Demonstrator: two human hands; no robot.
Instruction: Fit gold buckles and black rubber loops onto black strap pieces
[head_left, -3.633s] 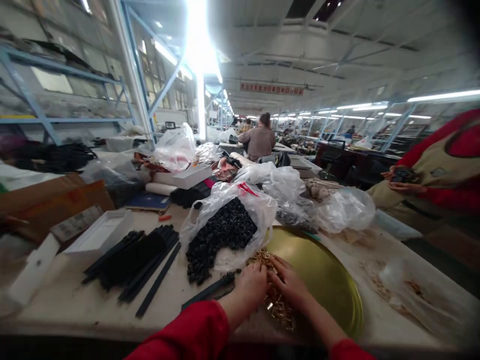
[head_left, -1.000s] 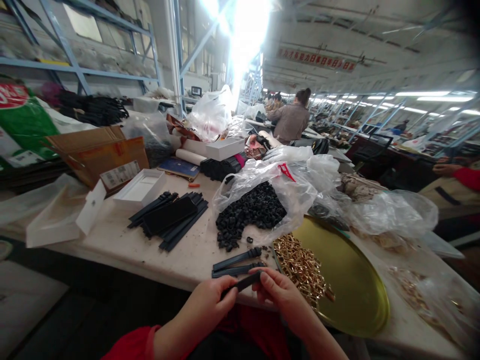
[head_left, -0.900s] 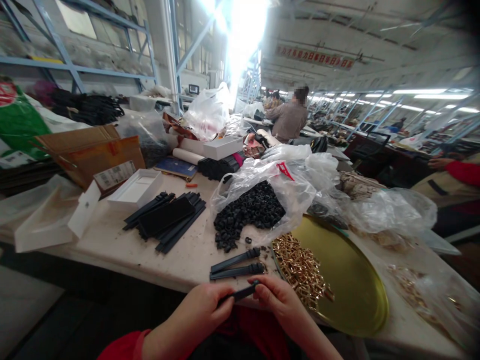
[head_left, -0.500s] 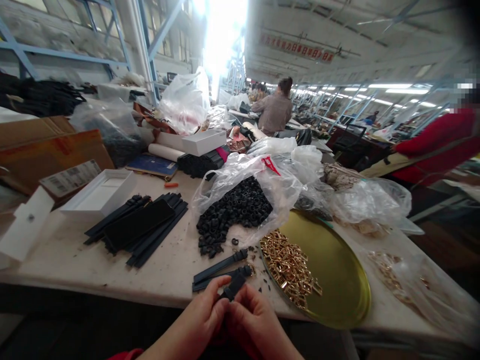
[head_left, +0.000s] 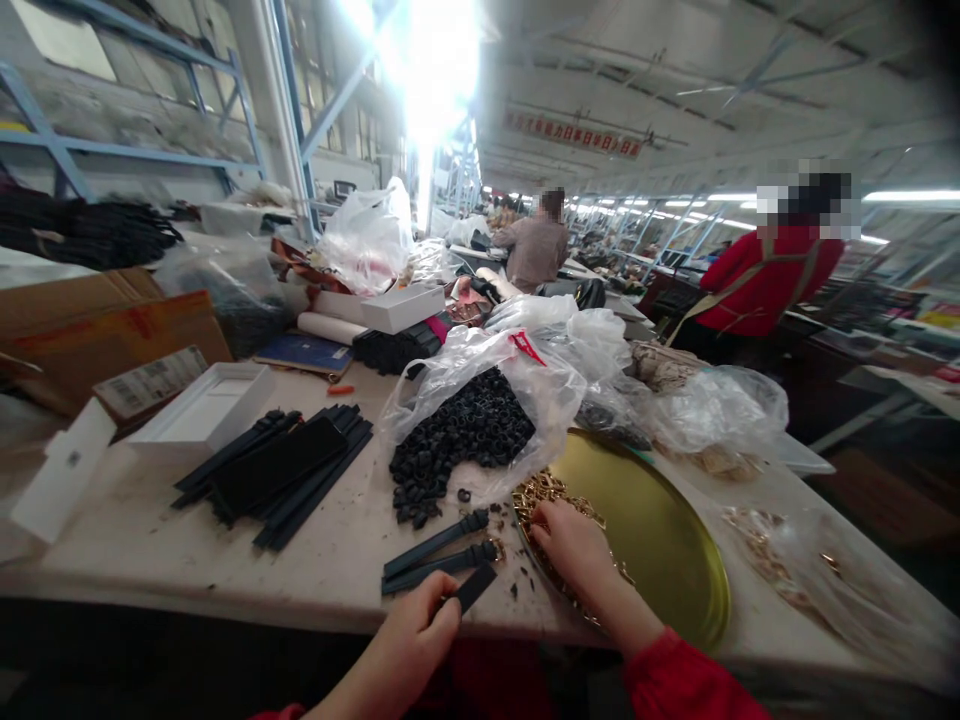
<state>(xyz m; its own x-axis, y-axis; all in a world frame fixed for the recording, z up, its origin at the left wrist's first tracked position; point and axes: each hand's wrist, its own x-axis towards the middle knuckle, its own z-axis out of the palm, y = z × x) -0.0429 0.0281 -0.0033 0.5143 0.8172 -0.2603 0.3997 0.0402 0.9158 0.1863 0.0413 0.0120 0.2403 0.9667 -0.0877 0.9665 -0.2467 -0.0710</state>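
My left hand (head_left: 412, 640) pinches the near end of a black watch strap (head_left: 472, 587) at the table's front edge. Two more black straps (head_left: 435, 555) lie just beyond it. My right hand (head_left: 574, 545) rests on a heap of small gold buckles (head_left: 544, 495) in the round gold tray (head_left: 667, 530), fingers curled down into the heap; what they hold is hidden. A clear bag of small black loops (head_left: 465, 440) lies open behind the straps.
A stack of long black straps (head_left: 277, 475) and an open white box (head_left: 199, 415) lie to the left, with cardboard boxes (head_left: 97, 330) behind. Plastic bags (head_left: 705, 415) crowd the right side. A person in red (head_left: 757, 280) stands at the right, another sits further back.
My right hand has left the strap and moved right onto the gold buckles in the tray. My left hand keeps the strap, now lower and alone at the table edge.
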